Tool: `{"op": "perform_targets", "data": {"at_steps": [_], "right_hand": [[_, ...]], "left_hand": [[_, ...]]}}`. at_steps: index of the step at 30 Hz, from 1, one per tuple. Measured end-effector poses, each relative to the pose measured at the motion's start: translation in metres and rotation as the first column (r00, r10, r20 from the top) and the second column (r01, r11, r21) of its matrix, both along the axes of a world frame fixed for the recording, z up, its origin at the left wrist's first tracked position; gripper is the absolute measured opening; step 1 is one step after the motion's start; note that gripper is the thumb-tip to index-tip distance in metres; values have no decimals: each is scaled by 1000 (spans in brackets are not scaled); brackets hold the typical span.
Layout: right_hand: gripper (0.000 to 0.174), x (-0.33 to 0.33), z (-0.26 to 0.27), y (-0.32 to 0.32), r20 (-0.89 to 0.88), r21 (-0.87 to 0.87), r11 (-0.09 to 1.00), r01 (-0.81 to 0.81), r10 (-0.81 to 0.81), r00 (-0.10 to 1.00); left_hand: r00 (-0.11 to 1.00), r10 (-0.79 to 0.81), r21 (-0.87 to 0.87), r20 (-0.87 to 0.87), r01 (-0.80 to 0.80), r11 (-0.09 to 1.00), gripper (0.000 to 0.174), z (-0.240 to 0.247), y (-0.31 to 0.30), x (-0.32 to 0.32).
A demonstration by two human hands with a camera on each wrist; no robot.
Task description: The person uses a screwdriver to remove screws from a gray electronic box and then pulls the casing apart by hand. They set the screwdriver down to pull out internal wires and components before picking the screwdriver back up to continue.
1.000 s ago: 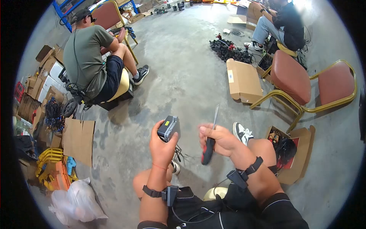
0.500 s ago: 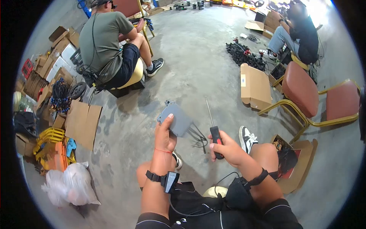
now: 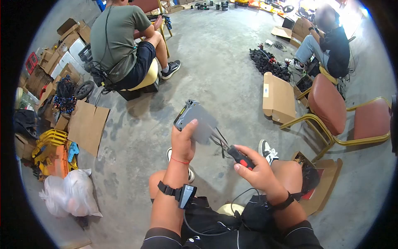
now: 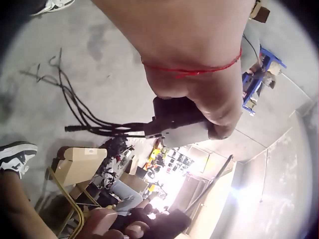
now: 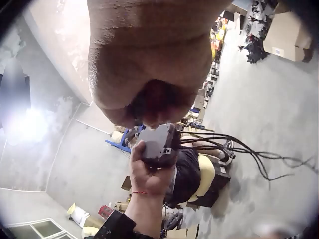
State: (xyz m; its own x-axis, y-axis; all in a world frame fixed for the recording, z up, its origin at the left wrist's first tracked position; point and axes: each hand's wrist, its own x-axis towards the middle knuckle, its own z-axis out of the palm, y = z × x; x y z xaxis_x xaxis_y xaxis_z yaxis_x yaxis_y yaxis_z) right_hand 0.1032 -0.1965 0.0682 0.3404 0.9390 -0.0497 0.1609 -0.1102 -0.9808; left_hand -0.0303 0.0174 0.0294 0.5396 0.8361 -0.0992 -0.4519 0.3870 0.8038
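So, taking 12 as straight ahead of the wearer in the head view, nearest I have the right hand (image 3: 258, 171) wrapped around a screwdriver (image 3: 237, 155), its handle's long axis aimed between 10 and 11. Farther along roughly that line is the grey box (image 3: 202, 124), gripped by the left hand (image 3: 183, 142), thumb over its broad face. The left hand is on it; the right is near but apart. I judge that line from handle to box to matter most. Black leads (image 3: 219, 143) leave the box between 4 and 5, toward the screwdriver; whether they touch it I can't tell. My left wrist feed shows the metal shaft (image 4: 210, 181) apart from the box; in the head view I lose it. Beyond, a carton (image 3: 280, 95) lies between 2 and 3, and a seated person (image 3: 120, 50) between 10 and 11.
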Motion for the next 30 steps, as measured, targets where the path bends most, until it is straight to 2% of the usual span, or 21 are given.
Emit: {"op": "perform_targets", "data": {"at_steps": [1,2,3,4,6,7,9,15,18,20,22,24,25,26,27,28,30], "right_hand": [[44,-4,0,0,2,-6,1000,3,-3,1000],[45,-8,0,0,-65,48,997,68,-65,996],[46,-9,0,-1,-135,99,986,136,-122,983],[46,-9,0,-2,-133,97,986,137,-123,983],[47,-7,0,-4,108,129,989,76,-90,990],[47,-5,2,-5,109,128,989,74,-88,990],[47,-3,8,-8,39,14,999,46,-46,998],[45,4,7,-11,62,-12,999,39,-38,997],[44,10,6,-12,164,58,997,50,-59,985],[43,15,5,-12,139,71,997,39,-48,989],[42,21,8,-15,115,85,996,29,-39,993],[42,28,16,-19,-277,-178,984,-31,-19,961],[42,33,15,-19,-277,-179,983,-31,-20,961],[43,37,14,-19,-496,-144,984,-105,20,868],[44,39,11,-19,-685,-94,981,-169,59,726],[44,41,7,-20,-686,-97,981,-168,56,725],[47,43,-2,-21,-857,-52,971,-232,76,509]], "left_hand": [[1000,14,100,-26,-11,995,48,0,-2,2],[1000,10,95,-23,-8,995,48,0,-4,4],[996,71,202,-59,-58,978,52,-1,-6,6],[987,137,310,-87,-104,945,56,1,-8,7],[979,150,372,-137,-89,924,60,9,-14,8],[968,164,432,-188,-68,899,65,12,-16,9],[970,156,435,-186,-61,898,65,10,-16,8],[971,128,447,-203,-24,894,68,9,-16,4],[968,128,456,-216,-16,890,68,8,-14,1],[934,165,574,-317,50,817,70,4,-11,-2],[930,161,601,-330,75,796,70,9,-13,-4],[926,157,627,-343,101,773,69,13,-13,-6],[919,132,623,-371,141,769,70,14,-13,-8],[911,106,617,-399,182,766,70,15,-13,-9],[910,105,615,-400,182,767,70,16,-14,-10],[912,95,609,-399,187,771,70,17,-16,-10],[916,84,608,-393,190,771,71,19,-16,-9]]}}
